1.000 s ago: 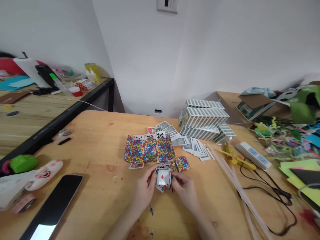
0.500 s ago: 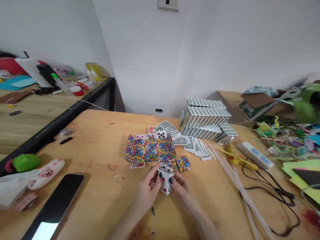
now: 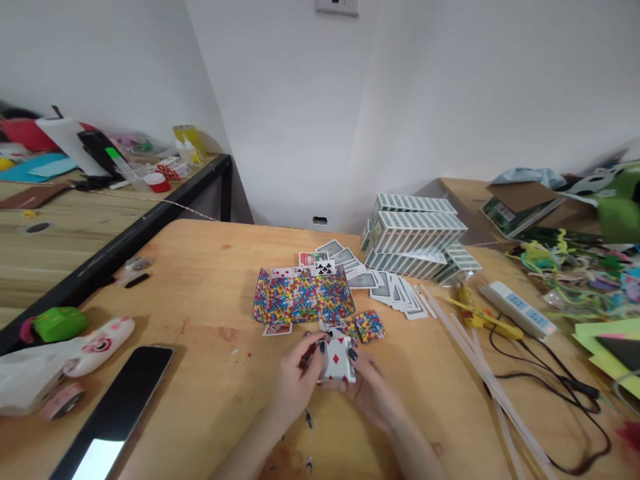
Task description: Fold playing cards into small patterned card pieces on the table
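Note:
Both my hands hold a small folded piece made of playing cards (image 3: 337, 359), a red diamond face showing toward me. My left hand (image 3: 295, 380) pinches its left side, and my right hand (image 3: 370, 388) cups it from the right with dark-nailed fingers on top. Just beyond stands a three-sided wall (image 3: 303, 298) covered in multicoloured paper, with card tops along its upper edge. A small multicoloured cube (image 3: 369, 326) and a loose face card (image 3: 278, 329) lie next to it on the wooden table (image 3: 210, 293).
Loose green-backed cards (image 3: 393, 290) and stacked card boxes (image 3: 417, 237) sit behind. A glue gun (image 3: 473, 310), glue sticks (image 3: 480, 380), power strip (image 3: 515, 308) and cable lie right. A phone (image 3: 113, 417), tape roll (image 3: 63, 402) and toys (image 3: 100, 337) lie left.
My hands have turned the folded card piece, so a diamond face now points up toward me again. The view shifted slightly; the hands stay in the same spot.

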Tool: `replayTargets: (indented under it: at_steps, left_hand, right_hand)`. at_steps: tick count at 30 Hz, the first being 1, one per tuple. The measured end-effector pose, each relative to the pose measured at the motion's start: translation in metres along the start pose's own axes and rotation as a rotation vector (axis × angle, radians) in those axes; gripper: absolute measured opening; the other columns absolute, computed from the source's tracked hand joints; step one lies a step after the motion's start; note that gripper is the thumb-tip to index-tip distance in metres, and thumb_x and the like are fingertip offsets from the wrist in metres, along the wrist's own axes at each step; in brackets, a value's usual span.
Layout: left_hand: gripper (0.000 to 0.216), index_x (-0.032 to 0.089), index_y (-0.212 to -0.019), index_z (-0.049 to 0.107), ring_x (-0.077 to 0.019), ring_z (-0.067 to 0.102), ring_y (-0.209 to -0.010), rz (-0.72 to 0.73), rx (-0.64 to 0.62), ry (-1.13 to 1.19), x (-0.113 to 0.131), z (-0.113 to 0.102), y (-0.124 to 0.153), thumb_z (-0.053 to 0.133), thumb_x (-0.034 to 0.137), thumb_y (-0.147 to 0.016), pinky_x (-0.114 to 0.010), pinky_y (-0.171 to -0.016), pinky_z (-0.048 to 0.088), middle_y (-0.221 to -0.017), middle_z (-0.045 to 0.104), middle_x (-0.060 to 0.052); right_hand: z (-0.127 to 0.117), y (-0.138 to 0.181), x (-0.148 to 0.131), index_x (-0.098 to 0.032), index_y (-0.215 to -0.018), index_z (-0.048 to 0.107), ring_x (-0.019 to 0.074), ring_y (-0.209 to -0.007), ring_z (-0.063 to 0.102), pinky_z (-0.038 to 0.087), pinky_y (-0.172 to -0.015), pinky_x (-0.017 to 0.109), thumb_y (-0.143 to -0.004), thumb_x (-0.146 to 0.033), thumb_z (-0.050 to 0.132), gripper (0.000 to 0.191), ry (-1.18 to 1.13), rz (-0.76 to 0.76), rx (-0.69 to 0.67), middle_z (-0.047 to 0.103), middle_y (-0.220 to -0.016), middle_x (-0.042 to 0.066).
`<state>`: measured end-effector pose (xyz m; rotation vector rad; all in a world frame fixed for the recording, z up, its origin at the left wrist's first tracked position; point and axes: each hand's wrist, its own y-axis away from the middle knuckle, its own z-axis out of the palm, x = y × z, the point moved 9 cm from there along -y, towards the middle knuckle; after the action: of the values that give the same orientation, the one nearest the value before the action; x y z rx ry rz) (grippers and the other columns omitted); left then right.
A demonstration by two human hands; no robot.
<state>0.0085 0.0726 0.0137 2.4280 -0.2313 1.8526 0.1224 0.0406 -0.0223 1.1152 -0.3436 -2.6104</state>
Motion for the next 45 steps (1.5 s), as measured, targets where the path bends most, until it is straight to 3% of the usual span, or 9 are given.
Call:
replayTargets:
  at_steps: [6, 12, 17, 21, 25, 31, 36, 42, 45]
  left_hand:
    - [0.023, 0.019, -0.093, 0.066, -0.0139, 0.063, -0.068, 0.075, 0.047, -0.079, 0.011, -0.005, -0.001, 0.05, 0.018, -0.076, -0.021, -0.059, 0.051, -0.084, 0.07, -0.003]
    - [0.024, 0.021, -0.094, 0.065, -0.0179, 0.061, -0.094, 0.219, 0.017, -0.194, 0.015, 0.004, -0.001, 0.049, 0.015, -0.078, -0.03, -0.082, 0.05, -0.097, 0.068, -0.006]
    - [0.026, 0.023, -0.1, 0.064, -0.018, 0.061, -0.094, 0.227, -0.025, -0.26, 0.008, 0.008, 0.0, 0.046, 0.017, -0.081, -0.033, -0.084, 0.049, -0.1, 0.067, -0.006]
    - [0.025, 0.022, -0.1, 0.063, -0.0179, 0.061, -0.094, 0.211, -0.004, -0.259, 0.009, 0.004, 0.0, 0.045, 0.018, -0.081, -0.03, -0.081, 0.05, -0.101, 0.066, -0.007]
    - [0.027, 0.021, -0.102, 0.06, -0.0172, 0.059, -0.096, 0.242, -0.021, -0.269, 0.016, 0.004, 0.0, 0.044, 0.015, -0.081, -0.03, -0.083, 0.049, -0.102, 0.065, -0.006]
    - [0.034, 0.024, -0.109, 0.058, -0.0174, 0.058, -0.1, 0.371, -0.077, -0.328, 0.028, 0.012, 0.004, 0.042, 0.012, -0.082, -0.034, -0.09, 0.045, -0.105, 0.065, -0.005]
    - [0.031, 0.024, -0.104, 0.061, -0.0185, 0.059, -0.101, 0.36, 0.012, -0.32, 0.025, 0.005, 0.007, 0.043, 0.013, -0.082, -0.032, -0.091, 0.045, -0.103, 0.067, -0.005]
    - [0.03, 0.021, -0.109, 0.057, -0.0181, 0.064, -0.09, 0.129, 0.22, -0.15, 0.006, -0.021, 0.004, 0.048, 0.02, -0.08, -0.028, -0.08, 0.052, -0.104, 0.066, -0.007]
    - [0.036, 0.019, -0.115, 0.052, -0.0165, 0.064, -0.084, 0.093, 0.328, -0.098, 0.001, -0.033, 0.003, 0.049, 0.02, -0.079, -0.027, -0.074, 0.053, -0.102, 0.065, -0.008]
  right_hand:
    - [0.006, -0.001, 0.003, -0.017, -0.087, 0.064, 0.0199, -0.07, 0.064, 0.051, -0.062, 0.034, -0.074, -0.036, 0.064, 0.023, 0.042, 0.006, -0.057, 0.069, -0.08, 0.006]
    - [0.001, 0.001, 0.002, -0.019, -0.091, 0.064, 0.0186, -0.067, 0.062, 0.05, -0.058, 0.03, -0.071, -0.035, 0.066, 0.026, 0.291, -0.022, 0.043, 0.068, -0.079, 0.003]
    - [-0.001, -0.001, 0.006, -0.02, -0.091, 0.064, 0.0229, -0.078, 0.063, 0.048, -0.061, 0.032, -0.073, -0.042, 0.058, 0.029, 0.093, 0.018, 0.044, 0.068, -0.089, 0.007]
    - [0.011, -0.001, 0.015, -0.02, -0.101, 0.061, 0.022, -0.081, 0.062, 0.048, -0.065, 0.034, -0.079, -0.053, 0.047, 0.042, -0.015, 0.129, -0.069, 0.068, -0.093, 0.009]
    - [0.02, 0.001, 0.018, -0.017, -0.096, 0.062, 0.0214, -0.078, 0.062, 0.047, -0.065, 0.034, -0.079, -0.054, 0.047, 0.043, -0.002, 0.139, -0.153, 0.068, -0.088, 0.01]
    - [0.022, 0.003, 0.023, -0.016, -0.085, 0.065, 0.0193, -0.074, 0.061, 0.046, -0.065, 0.031, -0.08, -0.048, 0.051, 0.036, -0.03, 0.139, -0.16, 0.068, -0.077, 0.007]
    - [0.026, 0.003, 0.023, -0.016, -0.09, 0.066, 0.0185, -0.073, 0.06, 0.045, -0.065, 0.03, -0.082, -0.047, 0.049, 0.036, -0.094, 0.168, -0.179, 0.068, -0.082, 0.007]
    - [0.025, 0.002, 0.026, -0.015, -0.096, 0.065, 0.0181, -0.073, 0.06, 0.046, -0.066, 0.03, -0.08, -0.049, 0.049, 0.041, -0.121, 0.195, -0.189, 0.067, -0.082, 0.008]
    - [0.021, 0.004, 0.021, -0.015, -0.093, 0.065, 0.0195, -0.071, 0.061, 0.046, -0.066, 0.033, -0.079, -0.047, 0.051, 0.038, -0.105, 0.168, -0.17, 0.067, -0.078, 0.008]
